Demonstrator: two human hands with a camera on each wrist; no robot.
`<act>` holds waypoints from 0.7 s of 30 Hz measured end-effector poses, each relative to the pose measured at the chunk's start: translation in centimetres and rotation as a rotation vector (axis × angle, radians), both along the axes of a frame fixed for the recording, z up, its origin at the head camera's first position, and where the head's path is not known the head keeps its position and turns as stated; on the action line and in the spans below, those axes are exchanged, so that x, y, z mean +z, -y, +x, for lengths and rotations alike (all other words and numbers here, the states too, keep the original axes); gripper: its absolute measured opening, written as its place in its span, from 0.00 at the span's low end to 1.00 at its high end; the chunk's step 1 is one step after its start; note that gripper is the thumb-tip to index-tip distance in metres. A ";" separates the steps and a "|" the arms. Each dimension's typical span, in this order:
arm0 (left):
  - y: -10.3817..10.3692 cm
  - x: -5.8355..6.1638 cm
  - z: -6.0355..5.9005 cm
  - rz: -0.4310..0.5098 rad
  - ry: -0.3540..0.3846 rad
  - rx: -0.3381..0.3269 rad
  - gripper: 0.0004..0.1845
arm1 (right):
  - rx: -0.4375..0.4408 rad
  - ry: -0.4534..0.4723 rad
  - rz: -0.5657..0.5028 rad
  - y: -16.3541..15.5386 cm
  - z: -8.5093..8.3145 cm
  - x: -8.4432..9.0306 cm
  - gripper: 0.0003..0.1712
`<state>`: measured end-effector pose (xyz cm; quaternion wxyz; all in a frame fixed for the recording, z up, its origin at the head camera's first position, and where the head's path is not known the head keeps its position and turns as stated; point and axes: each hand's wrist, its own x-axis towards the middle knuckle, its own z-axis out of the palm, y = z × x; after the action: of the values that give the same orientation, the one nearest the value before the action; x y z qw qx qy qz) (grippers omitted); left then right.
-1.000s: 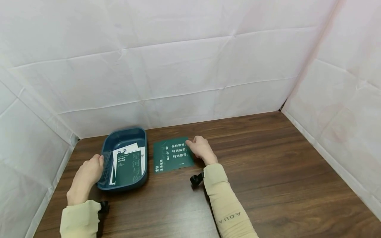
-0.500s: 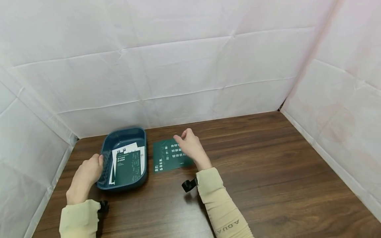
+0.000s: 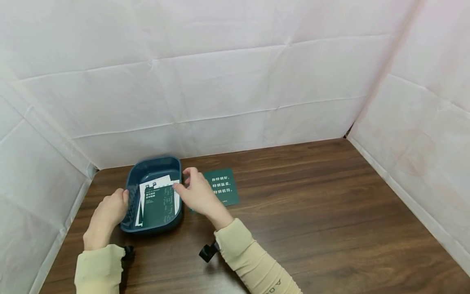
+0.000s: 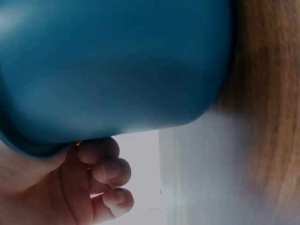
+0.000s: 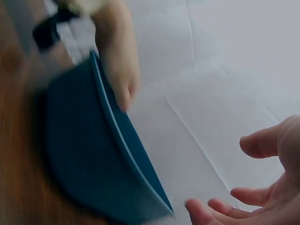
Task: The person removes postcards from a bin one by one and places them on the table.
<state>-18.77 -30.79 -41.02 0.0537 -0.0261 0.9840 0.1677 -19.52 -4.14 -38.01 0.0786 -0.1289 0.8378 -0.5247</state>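
A dark blue plastic basin (image 3: 152, 231) sits at the left of the table. Inside it lies a green printed card (image 3: 156, 210) on top of white cards (image 3: 138, 216). My left hand (image 3: 108, 210) grips the basin's left rim; in the left wrist view its fingers (image 4: 110, 171) curl under that rim, against the outer wall. Over the right rim hovers my right hand (image 3: 200, 194), fingers spread and nothing between them, as the right wrist view of this hand (image 5: 281, 192) confirms. Beneath and beyond it, a second green card (image 3: 227, 190) with white characters lies on the table, partly hidden.
The brown wood-grain table (image 3: 312, 204) stretches right. White cloth walls (image 3: 235, 81) enclose its back and both sides, and the basin stands close to the back one. A black camera mount (image 3: 209, 251) is strapped at the right wrist.
My right hand has lifted from the right edge of the card on the table and swung left to the basin's right rim. The left hand keeps its hold; basin and cards stay put.
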 end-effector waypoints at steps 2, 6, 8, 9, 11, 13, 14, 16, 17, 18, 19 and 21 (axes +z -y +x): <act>0.0 0.0 -0.1 0.001 0.003 0.004 0.26 | 0.029 0.026 -0.016 1.1 0.3 0.0 0.31; 0.1 0.0 -0.2 0.001 0.007 0.012 0.26 | 0.069 0.072 0.010 3.5 0.5 -0.2 0.35; 0.1 0.0 -0.1 0.004 0.011 0.013 0.26 | 0.070 0.088 0.047 4.7 0.6 -0.4 0.35; 0.1 0.0 -0.1 0.006 0.012 0.010 0.26 | 0.065 0.094 0.065 5.2 0.6 -0.4 0.35; 0.2 0.1 -0.1 0.008 0.012 0.004 0.26 | 0.049 0.104 0.094 6.3 0.6 -0.4 0.35; 0.4 0.2 -0.1 0.009 0.009 -0.004 0.25 | 0.027 0.128 0.093 7.3 0.7 -0.3 0.35; 0.4 0.2 -0.1 0.008 0.006 -0.009 0.25 | 0.013 0.147 0.086 7.8 0.7 -0.2 0.35; 0.5 0.3 -0.2 0.005 0.003 -0.015 0.25 | -0.030 0.195 0.064 8.6 0.6 -0.2 0.36; 0.4 0.3 -0.2 0.006 0.001 -0.019 0.25 | -0.056 0.225 0.056 9.0 0.5 -0.2 0.37; 0.4 0.3 -0.2 0.008 -0.001 -0.021 0.25 | -0.087 0.251 0.049 9.3 0.5 -0.3 0.38; 0.3 0.3 -0.2 0.009 -0.004 -0.025 0.25 | -0.115 0.277 0.036 9.5 0.4 -0.5 0.39; 0.2 0.2 -0.2 0.016 -0.007 -0.025 0.25 | -0.176 0.323 0.022 9.8 0.2 -0.7 0.40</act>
<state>-18.92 -30.97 -40.79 0.0525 -0.0127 0.9831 0.1748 -19.36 -13.98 -38.75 0.1675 0.0317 0.8279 -0.5344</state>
